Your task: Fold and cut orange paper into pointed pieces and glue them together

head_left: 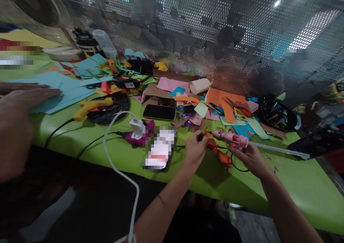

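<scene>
My right hand grips a pink glue gun, its nozzle pointing left. A long clear glue stick sticks out of its back end. Close to the nozzle, my left hand is closed in a pinch on an orange paper piece. Whether nozzle and paper touch, I cannot tell. Below the glue gun is another curled orange piece; how it joins the first is unclear. A black cord loops beneath my right hand.
Left of my hands lie a lit phone, a purple power strip with a white charger, and a dark phone. Behind are paper scraps and scissors. A yellow glue gun and another person's hand are farther left.
</scene>
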Available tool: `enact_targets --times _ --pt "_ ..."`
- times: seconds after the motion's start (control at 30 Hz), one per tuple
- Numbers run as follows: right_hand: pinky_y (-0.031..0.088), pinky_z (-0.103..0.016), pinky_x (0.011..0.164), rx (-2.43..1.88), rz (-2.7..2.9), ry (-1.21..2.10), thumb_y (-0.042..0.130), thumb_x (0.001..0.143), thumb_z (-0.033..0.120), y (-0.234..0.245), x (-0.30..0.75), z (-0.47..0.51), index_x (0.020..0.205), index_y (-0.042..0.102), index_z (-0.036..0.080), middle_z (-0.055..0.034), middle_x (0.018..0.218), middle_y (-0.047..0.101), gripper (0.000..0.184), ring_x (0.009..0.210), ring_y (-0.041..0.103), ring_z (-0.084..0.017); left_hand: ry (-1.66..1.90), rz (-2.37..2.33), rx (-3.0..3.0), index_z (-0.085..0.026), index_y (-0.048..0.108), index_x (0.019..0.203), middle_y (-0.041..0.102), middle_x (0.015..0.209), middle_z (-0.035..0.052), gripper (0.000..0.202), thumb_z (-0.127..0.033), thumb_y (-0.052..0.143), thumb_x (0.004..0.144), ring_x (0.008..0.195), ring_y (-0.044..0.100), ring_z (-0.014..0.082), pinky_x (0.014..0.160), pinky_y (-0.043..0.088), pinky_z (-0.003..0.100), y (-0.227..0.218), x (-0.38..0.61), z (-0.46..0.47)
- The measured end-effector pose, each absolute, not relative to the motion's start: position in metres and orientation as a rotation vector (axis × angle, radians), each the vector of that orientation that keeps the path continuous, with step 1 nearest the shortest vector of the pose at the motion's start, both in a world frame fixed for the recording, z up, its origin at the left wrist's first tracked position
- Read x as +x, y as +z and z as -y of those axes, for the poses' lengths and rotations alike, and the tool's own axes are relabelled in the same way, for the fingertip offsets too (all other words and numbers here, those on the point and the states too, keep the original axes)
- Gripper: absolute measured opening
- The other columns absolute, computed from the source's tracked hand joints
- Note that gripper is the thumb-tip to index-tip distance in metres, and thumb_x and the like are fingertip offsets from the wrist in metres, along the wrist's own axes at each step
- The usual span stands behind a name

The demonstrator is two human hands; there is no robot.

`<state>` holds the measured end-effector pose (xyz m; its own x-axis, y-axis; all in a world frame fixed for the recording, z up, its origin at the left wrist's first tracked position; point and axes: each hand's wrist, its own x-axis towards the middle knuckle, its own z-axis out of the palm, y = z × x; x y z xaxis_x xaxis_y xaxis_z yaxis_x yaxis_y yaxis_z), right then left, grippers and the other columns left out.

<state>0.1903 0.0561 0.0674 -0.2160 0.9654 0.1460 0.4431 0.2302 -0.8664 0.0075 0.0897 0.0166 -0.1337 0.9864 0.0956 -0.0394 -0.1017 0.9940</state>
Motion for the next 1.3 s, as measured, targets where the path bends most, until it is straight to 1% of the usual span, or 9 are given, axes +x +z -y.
enact_targets --times 0.13,0.27,0.47,0.7,0.8,0.93,1.1,1.2,1.3 --pt "0.054 -0.045 0.095 -1.322 1.804 0.888 0.066 0.084 0.055 0.07 0.189 -0.055 0.116 0.07 0.021 -0.0079 0.096 0.076 0.047 0.091 0.07 -0.028 1.418 -1.191 1.166 -0.02 0.037 0.056 0.033 0.055 -0.0064 0.02 -0.025 0.05 0.07 0.056 0.032 0.0098 0.055 0.023 0.025 0.017 0.007 -0.09" --pt "0.056 -0.044 0.091 -1.331 1.824 0.847 0.065 0.084 0.055 0.07 0.191 -0.055 0.117 0.07 0.02 -0.0077 0.095 0.076 0.048 0.089 0.07 -0.028 1.417 -1.172 1.146 -0.02 0.037 0.055 0.032 0.055 -0.0064 0.02 -0.026 0.051 0.07 0.056 0.031 0.0097 0.054 0.022 0.025 0.019 0.007 -0.089" --pt "0.056 -0.043 0.09 -1.337 1.825 0.837 0.063 0.085 0.054 0.069 0.192 -0.054 0.116 0.07 0.019 -0.0092 0.098 0.076 0.048 0.097 0.07 -0.03 1.408 -1.145 1.109 -0.021 0.04 0.056 0.034 0.055 -0.0065 0.019 -0.026 0.052 0.07 0.055 0.032 0.0097 0.052 0.023 0.025 0.018 0.007 -0.089" --pt "0.056 -0.04 0.087 -1.346 1.837 0.839 0.063 0.086 0.051 0.066 0.193 -0.055 0.118 0.069 0.019 -0.0093 0.108 0.074 0.045 0.097 0.07 -0.028 1.426 -1.145 1.114 -0.021 0.039 0.056 0.034 0.055 -0.0068 0.021 -0.027 0.052 0.071 0.055 0.032 0.0094 0.052 0.024 0.024 0.019 0.007 -0.089" --pt "0.056 -0.039 0.085 -1.35 1.86 0.809 0.062 0.087 0.049 0.063 0.197 -0.054 0.116 0.069 0.019 -0.0092 0.108 0.074 0.042 0.095 0.07 -0.027 1.422 -1.165 1.106 -0.02 0.04 0.056 0.034 0.054 -0.0067 0.022 -0.027 0.052 0.072 0.055 0.033 0.0094 0.053 0.024 0.024 0.021 0.007 -0.088" --pt "0.056 -0.04 0.087 -1.386 1.86 0.795 0.062 0.087 0.047 0.062 0.2 -0.052 0.112 0.07 0.018 -0.0094 0.109 0.073 0.039 0.097 0.069 -0.028 1.427 -1.135 1.053 -0.02 0.043 0.056 0.036 0.052 -0.0068 0.02 -0.027 0.052 0.071 0.053 0.033 0.0094 0.051 0.024 0.024 0.021 0.007 -0.088" --pt "0.055 -0.043 0.089 -1.364 1.869 0.826 0.061 0.089 0.046 0.065 0.197 -0.052 0.119 0.067 0.019 -0.0092 0.108 0.073 0.041 0.099 0.068 -0.029 1.43 -1.157 1.067 -0.02 0.042 0.054 0.037 0.051 -0.0064 0.021 -0.026 0.053 0.071 0.053 0.034 0.0095 0.051 0.024 0.024 0.023 0.007 -0.089" --pt "0.056 -0.042 0.086 -1.364 1.852 0.827 0.061 0.088 0.048 0.064 0.198 -0.052 0.116 0.068 0.019 -0.009 0.103 0.074 0.04 0.095 0.068 -0.028 1.443 -1.15 1.05 -0.02 0.043 0.054 0.036 0.052 -0.0067 0.019 -0.025 0.053 0.07 0.053 0.033 0.0092 0.052 0.025 0.023 0.023 0.006 -0.089" --pt "0.056 -0.042 0.086 -1.384 1.878 0.814 0.061 0.088 0.048 0.062 0.201 -0.051 0.113 0.069 0.019 -0.0091 0.104 0.073 0.039 0.094 0.068 -0.028 1.457 -1.115 1.019 -0.02 0.043 0.056 0.036 0.053 -0.0069 0.018 -0.024 0.053 0.07 0.053 0.032 0.009 0.052 0.026 0.023 0.021 0.006 -0.089"
